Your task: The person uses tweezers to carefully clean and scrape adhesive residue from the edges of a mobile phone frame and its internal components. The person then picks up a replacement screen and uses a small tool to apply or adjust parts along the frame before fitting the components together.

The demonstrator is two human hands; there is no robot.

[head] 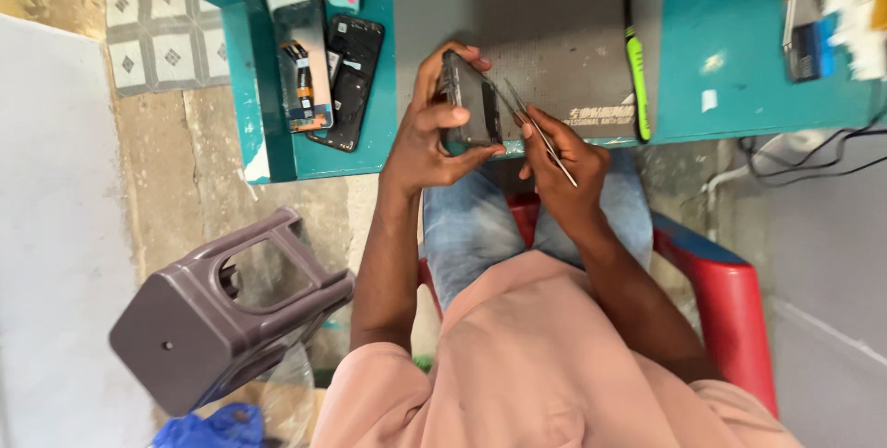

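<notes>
Left hand (434, 129) grip clamps phone (469, 106) above tabletop (739, 69); right hand (559, 157) grip pinches tweezers (539, 129), tips apparently touching phone.

Your desk (711, 88) is teal, with a grey mat (554, 23) lying on it. The brush (636, 60) beside the mat is black and bright green. The phone (471, 106) in your hands is black and dark grey, and your tweezers (540, 134) are silvery. Your jeans (471, 226) are faded blue, your shirt (545, 365) salmon pink, the chair (730, 300) red, the stool (222, 319) greyish purple. The floor tiles (157, 42) carry grey diamond patterns on white.
</notes>
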